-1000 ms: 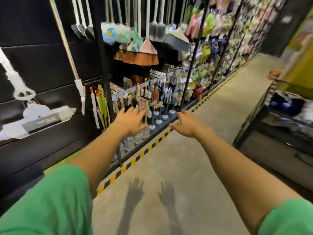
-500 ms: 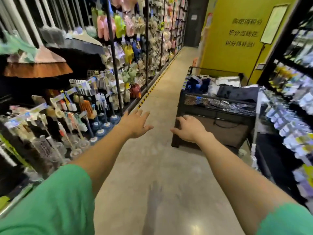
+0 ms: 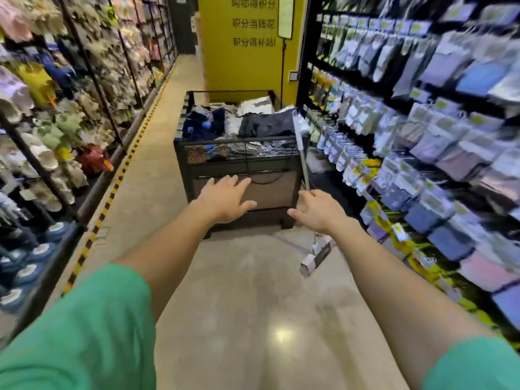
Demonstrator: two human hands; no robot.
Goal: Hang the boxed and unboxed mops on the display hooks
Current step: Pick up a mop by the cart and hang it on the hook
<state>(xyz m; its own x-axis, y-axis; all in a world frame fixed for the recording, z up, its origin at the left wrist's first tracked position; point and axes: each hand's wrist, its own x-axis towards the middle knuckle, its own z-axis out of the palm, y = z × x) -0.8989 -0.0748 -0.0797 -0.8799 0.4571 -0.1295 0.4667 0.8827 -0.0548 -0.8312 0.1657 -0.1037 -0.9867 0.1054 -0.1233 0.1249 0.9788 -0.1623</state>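
I see an unboxed mop [image 3: 304, 175] leaning against the right corner of the black bin [image 3: 242, 167], its head on the floor [image 3: 225, 291] beside that bin. My right hand [image 3: 318, 211] hovers just by the handle, fingers released, gripping nothing; my left hand [image 3: 225, 199] spreads released before the bin's front.
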